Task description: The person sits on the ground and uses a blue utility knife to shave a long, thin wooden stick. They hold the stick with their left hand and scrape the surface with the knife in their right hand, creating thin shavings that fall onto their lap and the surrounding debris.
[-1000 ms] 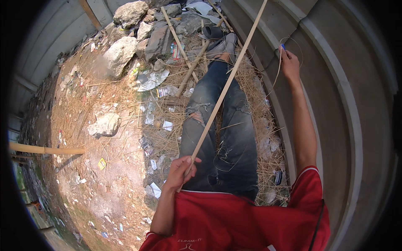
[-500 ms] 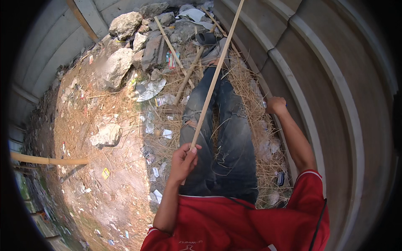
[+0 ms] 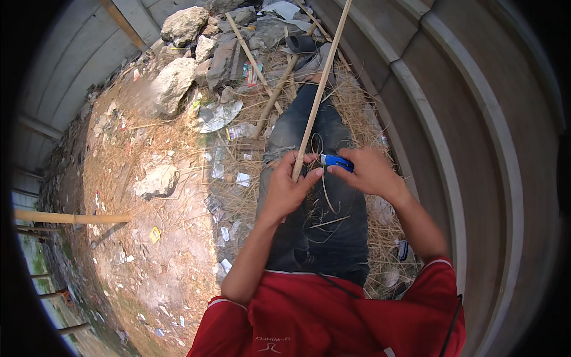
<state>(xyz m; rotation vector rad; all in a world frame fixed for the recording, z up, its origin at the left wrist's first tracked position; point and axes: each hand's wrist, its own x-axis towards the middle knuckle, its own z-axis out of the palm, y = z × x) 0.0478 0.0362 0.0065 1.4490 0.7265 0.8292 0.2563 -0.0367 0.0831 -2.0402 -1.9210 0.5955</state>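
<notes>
A long, pale bamboo strip (image 3: 324,83) slants up and away over my outstretched legs (image 3: 333,202) in worn dark jeans. Its near end is gripped by my left hand (image 3: 288,189), thumb stretched toward the right. In my right hand (image 3: 373,171) is a blue utility knife (image 3: 338,162), its front end pointing left at the strip and close to my left fingertips. Whether the blade touches the strip I cannot tell. Thin curled bamboo shavings (image 3: 329,223) lie on my lap beneath both hands.
Ribbed metal sheeting (image 3: 443,131) rises close on my right. Rocks (image 3: 173,86) are heaped ahead to the left, with more bamboo pieces (image 3: 253,59) near my feet. A bamboo pole (image 3: 71,218) juts in from the left. Dry straw (image 3: 386,232) and litter cover the ground.
My right hand has swung in from beside the metal sheeting, bringing the blue knife to the strip. My left hand has moved forward and slightly right, still holding the strip.
</notes>
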